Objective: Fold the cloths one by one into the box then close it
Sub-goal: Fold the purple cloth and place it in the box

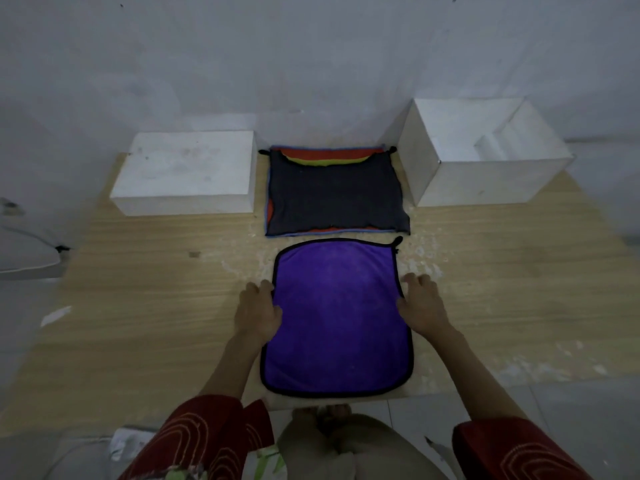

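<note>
A purple cloth (337, 317) with a black border lies flat on the wooden board near its front edge. My left hand (258, 311) rests at the cloth's left edge, fingers extended on the board and thumb touching the fabric. At the cloth's right edge lies my right hand (420, 304) in the same way. Behind the purple cloth is a stack of cloths (334, 195) with a dark grey one on top and orange, yellow-green and blue ones beneath. An open white box (481, 154) stands at the back right.
A white box lid (187, 173) lies upside at the back left, next to the stack. The wooden board (138, 306) ends just before my knees. A white wall rises behind the boxes. Pale tiled floor surrounds the board.
</note>
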